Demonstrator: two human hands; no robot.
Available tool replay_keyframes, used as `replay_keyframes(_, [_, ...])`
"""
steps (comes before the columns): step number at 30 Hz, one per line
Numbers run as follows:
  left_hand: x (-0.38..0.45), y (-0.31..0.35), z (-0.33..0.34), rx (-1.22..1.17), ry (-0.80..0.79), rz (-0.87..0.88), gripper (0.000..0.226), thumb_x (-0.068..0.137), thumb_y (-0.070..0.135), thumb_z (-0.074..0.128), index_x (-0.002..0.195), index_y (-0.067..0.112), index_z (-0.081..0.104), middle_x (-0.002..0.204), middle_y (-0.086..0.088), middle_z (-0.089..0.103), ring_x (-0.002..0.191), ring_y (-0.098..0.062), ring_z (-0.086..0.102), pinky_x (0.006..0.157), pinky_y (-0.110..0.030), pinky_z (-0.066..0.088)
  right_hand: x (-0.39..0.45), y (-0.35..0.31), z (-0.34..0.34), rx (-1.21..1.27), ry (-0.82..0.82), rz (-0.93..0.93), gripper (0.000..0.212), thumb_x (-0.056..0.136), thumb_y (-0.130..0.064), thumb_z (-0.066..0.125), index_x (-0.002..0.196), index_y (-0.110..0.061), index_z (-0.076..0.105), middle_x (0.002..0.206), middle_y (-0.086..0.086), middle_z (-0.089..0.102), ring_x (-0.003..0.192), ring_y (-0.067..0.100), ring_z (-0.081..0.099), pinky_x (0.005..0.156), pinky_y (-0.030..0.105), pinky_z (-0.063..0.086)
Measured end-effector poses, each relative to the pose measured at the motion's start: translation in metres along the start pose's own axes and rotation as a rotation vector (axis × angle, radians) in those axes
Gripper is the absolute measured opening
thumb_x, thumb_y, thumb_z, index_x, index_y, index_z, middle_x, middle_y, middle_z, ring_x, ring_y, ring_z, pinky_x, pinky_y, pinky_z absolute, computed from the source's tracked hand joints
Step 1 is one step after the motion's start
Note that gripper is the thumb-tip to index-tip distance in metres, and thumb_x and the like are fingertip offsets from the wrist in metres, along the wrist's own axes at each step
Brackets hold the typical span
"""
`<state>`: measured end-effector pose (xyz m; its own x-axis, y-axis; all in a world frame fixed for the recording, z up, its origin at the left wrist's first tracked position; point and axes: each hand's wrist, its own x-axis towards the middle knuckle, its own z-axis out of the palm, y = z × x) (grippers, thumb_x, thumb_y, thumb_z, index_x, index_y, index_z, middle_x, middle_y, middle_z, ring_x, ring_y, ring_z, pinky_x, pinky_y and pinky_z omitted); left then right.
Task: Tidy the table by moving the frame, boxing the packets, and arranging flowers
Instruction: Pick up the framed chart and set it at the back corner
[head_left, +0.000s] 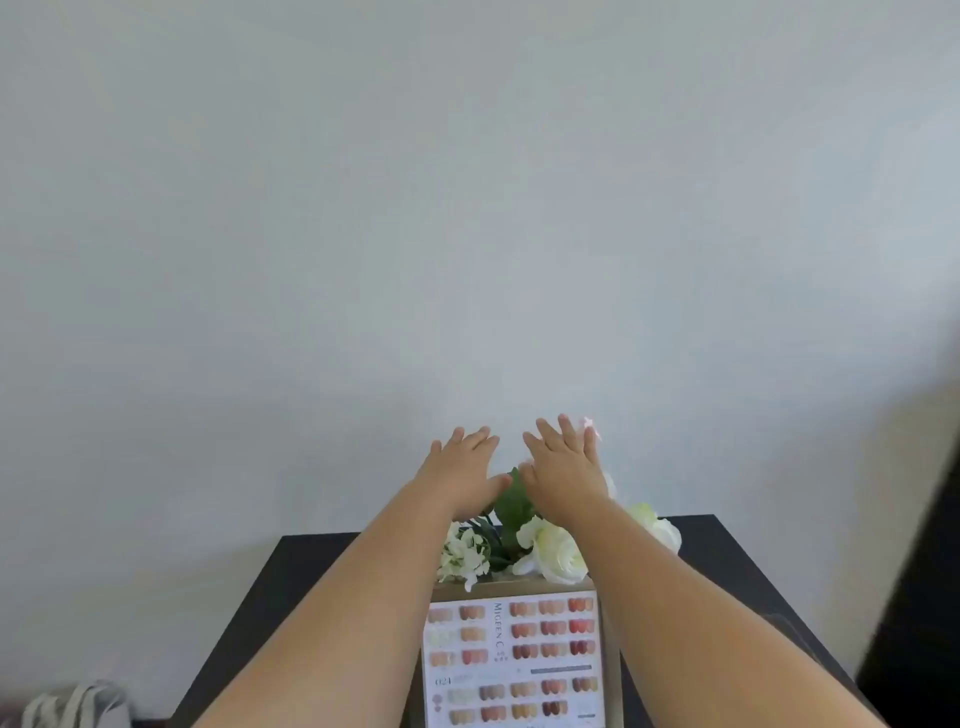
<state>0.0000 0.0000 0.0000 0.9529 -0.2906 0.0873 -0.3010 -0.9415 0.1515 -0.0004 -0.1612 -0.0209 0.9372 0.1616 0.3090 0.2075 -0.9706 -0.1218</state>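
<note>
A frame (514, 660) holding a printed chart of nail colours lies flat on the dark table (270, 597), near its front. Just behind it stands a bunch of white flowers (553, 551) with green leaves (511, 506). My left hand (460, 475) and my right hand (563, 467) are stretched out above the flowers, palms down, fingers spread, holding nothing. The two hands are close together with a leaf showing between them. A small pink bit (589, 423) shows at the right hand's fingertips. No packets or box are in view.
A plain pale wall (467, 208) rises right behind the table. A grey fabric thing (78, 704) sits at the bottom left, off the table. Something dark (914, 597) stands at the right edge.
</note>
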Motion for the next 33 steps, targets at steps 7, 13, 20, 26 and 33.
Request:
replay_keyframes(7, [0.020,-0.010,0.047,0.007,0.046,0.085,0.068,0.099,0.054,0.035,0.157,0.024,0.015,0.165,0.006,0.006,0.151,-0.022,-0.001,0.119,-0.050,0.003,-0.002,0.011,0.041,0.015,0.121,-0.035,0.053,0.099,-0.037,0.025,0.151,-0.023,0.027,0.163,-0.002,0.004,0.146,0.023,-0.019,0.112,0.048,-0.020])
replay_keyframes(13, [0.028,-0.019,0.083,0.004,0.134,0.120,0.067,0.099,0.053,0.038,0.156,0.024,0.017,0.165,0.006,0.008,0.151,-0.022,0.000,0.118,-0.048,0.002,-0.001,0.026,0.058,0.069,0.237,-0.054,0.050,0.100,-0.036,0.031,0.149,-0.024,0.031,0.163,-0.003,0.007,0.147,0.022,-0.014,0.114,0.046,-0.016])
replay_keyframes(20, [0.010,-0.016,0.111,0.048,0.247,0.140,0.066,0.099,0.052,0.037,0.156,0.024,0.018,0.164,0.007,0.010,0.151,-0.023,0.002,0.118,-0.053,0.003,-0.032,0.033,0.079,0.034,0.338,-0.102,0.052,0.099,-0.035,0.033,0.150,-0.026,0.028,0.163,-0.004,0.004,0.147,0.023,-0.012,0.114,0.047,-0.014])
replay_keyframes(26, [-0.046,-0.011,0.114,0.074,0.305,0.130,0.064,0.100,0.051,0.036,0.156,0.025,0.017,0.165,0.006,0.009,0.151,-0.022,0.000,0.118,-0.053,0.001,-0.086,0.024,0.088,0.014,0.325,-0.086,0.053,0.099,-0.036,0.032,0.151,-0.029,0.024,0.163,-0.003,0.002,0.147,0.023,-0.013,0.115,0.050,-0.012])
replay_keyframes(33, [-0.137,-0.010,0.105,0.137,0.259,0.080,0.065,0.101,0.049,0.034,0.157,0.023,0.014,0.165,0.006,0.004,0.151,-0.023,-0.003,0.118,-0.051,0.001,-0.153,0.019,0.083,0.059,0.173,-0.011,0.055,0.098,-0.034,0.032,0.151,-0.026,0.022,0.163,-0.001,0.004,0.148,0.023,-0.008,0.115,0.051,-0.006])
